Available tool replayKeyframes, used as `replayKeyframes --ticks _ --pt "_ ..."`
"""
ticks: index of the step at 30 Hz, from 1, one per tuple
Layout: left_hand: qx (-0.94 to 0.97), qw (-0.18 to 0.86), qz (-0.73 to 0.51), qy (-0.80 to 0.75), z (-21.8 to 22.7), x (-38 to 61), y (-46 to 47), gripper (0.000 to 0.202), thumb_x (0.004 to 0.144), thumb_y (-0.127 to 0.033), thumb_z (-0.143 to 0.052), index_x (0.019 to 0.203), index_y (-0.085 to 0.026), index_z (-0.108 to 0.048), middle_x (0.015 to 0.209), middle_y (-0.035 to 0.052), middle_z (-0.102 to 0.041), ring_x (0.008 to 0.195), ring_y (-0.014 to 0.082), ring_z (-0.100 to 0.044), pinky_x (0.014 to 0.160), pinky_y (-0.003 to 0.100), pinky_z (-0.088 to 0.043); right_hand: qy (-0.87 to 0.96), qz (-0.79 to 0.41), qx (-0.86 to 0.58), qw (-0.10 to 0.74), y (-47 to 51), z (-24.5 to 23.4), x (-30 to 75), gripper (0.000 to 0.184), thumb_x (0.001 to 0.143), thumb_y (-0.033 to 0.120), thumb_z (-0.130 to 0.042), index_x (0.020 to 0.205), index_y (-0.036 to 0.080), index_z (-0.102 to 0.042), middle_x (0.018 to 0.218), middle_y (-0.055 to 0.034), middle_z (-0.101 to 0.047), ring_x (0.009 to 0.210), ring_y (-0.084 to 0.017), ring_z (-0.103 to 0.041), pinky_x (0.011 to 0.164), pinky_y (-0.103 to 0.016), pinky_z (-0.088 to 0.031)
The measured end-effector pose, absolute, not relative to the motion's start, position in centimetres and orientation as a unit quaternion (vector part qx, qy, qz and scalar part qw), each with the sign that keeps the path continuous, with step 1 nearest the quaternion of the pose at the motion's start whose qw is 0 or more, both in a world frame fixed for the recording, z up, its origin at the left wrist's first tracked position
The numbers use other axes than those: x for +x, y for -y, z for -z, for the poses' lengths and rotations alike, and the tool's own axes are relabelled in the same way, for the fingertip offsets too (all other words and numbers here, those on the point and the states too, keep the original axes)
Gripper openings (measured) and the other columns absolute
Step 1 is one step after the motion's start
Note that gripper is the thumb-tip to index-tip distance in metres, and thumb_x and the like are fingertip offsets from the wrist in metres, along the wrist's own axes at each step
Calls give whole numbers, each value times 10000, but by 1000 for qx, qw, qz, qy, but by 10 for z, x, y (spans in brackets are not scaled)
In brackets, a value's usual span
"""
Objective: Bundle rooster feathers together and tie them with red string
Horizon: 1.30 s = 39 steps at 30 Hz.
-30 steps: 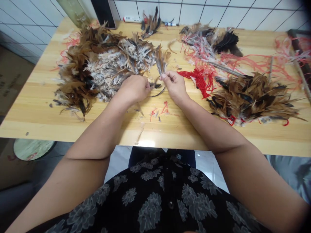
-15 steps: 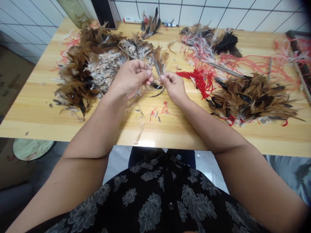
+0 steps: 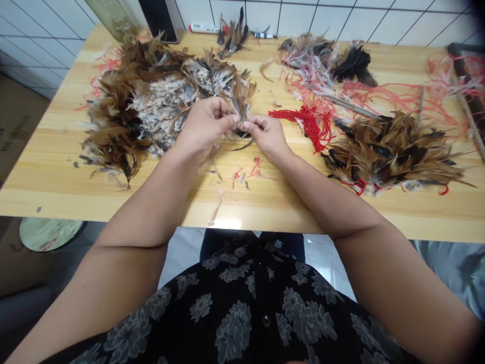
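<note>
Between my two hands stands a small bunch of brown feathers (image 3: 242, 93), its tips pointing away from me. My right hand (image 3: 269, 135) pinches the quill end of the bunch between thumb and fingertips. Fingers closed, my left hand (image 3: 212, 121) meets it from the other side at the quills; exactly what sits in its pinch is partly hidden. Just beyond and left of my left hand spreads a large pile of brown and greyish-white feathers (image 3: 159, 108). To the right of my right hand lies a bundle of red strings (image 3: 316, 126).
Tied brown feathers (image 3: 397, 149) lie at the right, with pink plastic strands (image 3: 379, 91) behind them. Red string scraps (image 3: 255, 167) lie on the wooden table (image 3: 257, 207) nearer me. Along the tiled wall are a marker (image 3: 204, 29) and dark feathers (image 3: 233, 33).
My left hand has moved right and come up against the feather bunch at my right fingertips. The bunch has shifted slightly left with my right hand.
</note>
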<state>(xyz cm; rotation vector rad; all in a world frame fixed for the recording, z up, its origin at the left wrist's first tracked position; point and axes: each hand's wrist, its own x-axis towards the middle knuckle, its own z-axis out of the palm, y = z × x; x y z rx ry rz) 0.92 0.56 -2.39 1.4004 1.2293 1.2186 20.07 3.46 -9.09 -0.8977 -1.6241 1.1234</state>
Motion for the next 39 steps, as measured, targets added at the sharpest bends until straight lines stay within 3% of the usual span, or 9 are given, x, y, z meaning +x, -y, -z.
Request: replayKeyframes --ticks 9,13,18,22,28,32,36,39 --pt "584 436 -476 -492 24 8 -4 296 885 -172 -998 890 -235 -708 861 6 -758 874 234 -701 825 395 -578 687 -440 -355 456 -37 92 202 555 1005 752 -904 958 203 -838 970 -38 -823 954 -188 -722 940 -342 -599" --pt "607 367 -493 -504 24 1 -7 285 925 -199 -991 970 -237 -712 920 4 -757 923 239 -691 942 428 -582 678 -418 -379 471 -38 93 205 545 1064 744 -844 955 212 -802 870 -2 -704 883 -166 -647 923 -333 -594" --pt "699 282 -346 -559 20 3 2 188 962 -163 -883 915 -233 -715 871 18 -734 967 290 -732 1032 469 -594 655 -405 -401 495 -45 95 209 544 1161 722 -711 988 210 -775 872 13 -640 847 -144 -599 916 -318 -597" --pt "760 202 -230 -573 24 16 9 153 930 -129 -829 927 -243 -726 979 59 -787 1052 349 -782 1080 510 -623 646 -398 -414 503 -45 94 210 509 1197 665 -679 993 208 -770 867 22 -626 838 -142 -584 951 -325 -618" --pt "771 151 -191 -588 32 18 5 158 938 -104 -738 944 -257 -700 1107 109 -828 1231 417 -800 1192 568 -615 646 -395 -425 497 -41 91 209 498 1196 661 -682 978 218 -745 872 22 -628 859 -149 -592 1007 -345 -642" --pt "742 182 -250 -594 27 12 4 199 932 -82 -756 962 -254 -661 1005 66 -778 1109 371 -800 1140 548 -637 648 -397 -430 488 -38 89 209 494 1194 668 -681 1003 217 -747 879 21 -619 894 -158 -613 1031 -356 -639" --pt "689 255 -334 -590 23 8 3 297 925 5 -730 925 -258 -592 884 11 -669 860 259 -701 945 467 -634 655 -402 -426 477 -35 86 208 472 1201 638 -680 1012 212 -757 867 23 -599 860 -158 -579 990 -348 -614" --pt "665 323 -369 -563 26 4 -2 365 928 -66 -889 951 -255 -579 902 0 -678 844 218 -678 914 439 -609 656 -404 -425 476 -34 86 207 457 1198 624 -690 1000 218 -762 861 16 -598 852 -167 -567 967 -352 -605"
